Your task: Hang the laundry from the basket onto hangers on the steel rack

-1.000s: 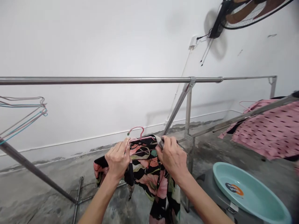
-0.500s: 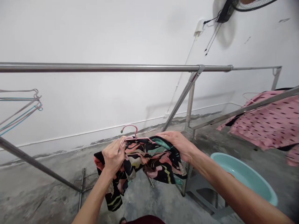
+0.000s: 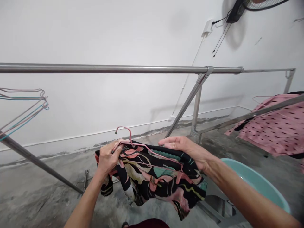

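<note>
Left hand (image 3: pixel 108 158) closed around the left shoulder of a pink wire hanger (image 3: pixel 133 143) and the bunched edge of a black flowered garment (image 3: pixel 156 172); right hand (image 3: pixel 187 149) flat and open-fingered, resting on the garment's right edge (hook pointing up between the two hands). Garment draped low in front of a steel rail (image 3: pixel 106 68). Beyond: spare hangers (image 3: pixel 26 106) left, teal basin (image 3: pixel 256 185) and pink dotted cloth (image 3: pixel 273 129) right.

A steel rail (image 3: pixel 106 68) is running horizontally across the view. Wire hangers (image 3: pixel 26 106) are hanging left of it, below. A pink spotted garment (image 3: pixel 273 128) is draping right of it; a teal basin (image 3: pixel 258 186) is sitting beneath. Apparently a fan (image 3: pixel 256 4) is mounted above its right end.
</note>
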Action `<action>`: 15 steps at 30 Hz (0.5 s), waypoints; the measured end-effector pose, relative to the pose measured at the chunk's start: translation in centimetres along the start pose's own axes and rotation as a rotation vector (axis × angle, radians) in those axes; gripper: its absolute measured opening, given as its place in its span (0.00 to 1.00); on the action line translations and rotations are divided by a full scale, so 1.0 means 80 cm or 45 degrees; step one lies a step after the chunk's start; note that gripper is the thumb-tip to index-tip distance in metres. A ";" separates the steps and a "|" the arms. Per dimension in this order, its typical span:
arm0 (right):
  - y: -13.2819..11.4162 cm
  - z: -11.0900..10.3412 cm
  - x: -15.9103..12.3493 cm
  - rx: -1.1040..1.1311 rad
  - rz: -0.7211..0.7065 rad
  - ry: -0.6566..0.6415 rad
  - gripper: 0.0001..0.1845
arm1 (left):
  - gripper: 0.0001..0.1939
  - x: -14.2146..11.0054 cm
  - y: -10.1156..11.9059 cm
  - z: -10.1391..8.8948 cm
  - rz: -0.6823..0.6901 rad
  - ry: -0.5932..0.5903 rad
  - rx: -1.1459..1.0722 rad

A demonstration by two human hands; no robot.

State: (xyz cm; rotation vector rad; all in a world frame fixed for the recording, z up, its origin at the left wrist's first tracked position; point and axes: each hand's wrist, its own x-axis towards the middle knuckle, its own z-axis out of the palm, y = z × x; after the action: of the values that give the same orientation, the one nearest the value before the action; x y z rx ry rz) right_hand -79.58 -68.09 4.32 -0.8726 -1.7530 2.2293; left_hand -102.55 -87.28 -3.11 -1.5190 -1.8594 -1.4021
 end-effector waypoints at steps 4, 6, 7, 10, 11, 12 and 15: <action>0.018 0.000 -0.007 -0.564 -0.260 0.076 0.26 | 0.12 -0.004 -0.007 0.001 -0.040 0.027 -0.020; 0.024 -0.004 -0.014 -1.060 -0.549 0.177 0.24 | 0.11 -0.005 -0.008 0.003 -0.023 0.051 -0.004; 0.027 -0.006 -0.017 -1.255 -0.677 0.226 0.24 | 0.11 -0.004 -0.007 0.004 -0.018 0.062 0.008; 0.040 -0.012 -0.020 -1.600 -0.926 0.304 0.25 | 0.11 0.002 0.002 0.009 -0.029 0.089 0.018; 0.044 -0.015 -0.018 -1.678 -0.954 0.310 0.24 | 0.11 0.006 0.006 0.011 -0.041 0.088 0.005; 0.049 -0.018 -0.014 -1.742 -0.960 0.322 0.22 | 0.12 0.010 0.010 0.012 -0.054 0.078 -0.015; 0.057 -0.029 -0.001 -1.831 -0.952 0.418 0.20 | 0.13 0.022 0.013 0.016 -0.071 -0.038 -0.076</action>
State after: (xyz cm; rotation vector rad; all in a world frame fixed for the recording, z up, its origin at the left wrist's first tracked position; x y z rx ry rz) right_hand -77.25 -67.55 -0.20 -0.4670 -2.6807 0.1626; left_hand -101.91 -85.37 -1.85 -1.5354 -1.9080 -1.4800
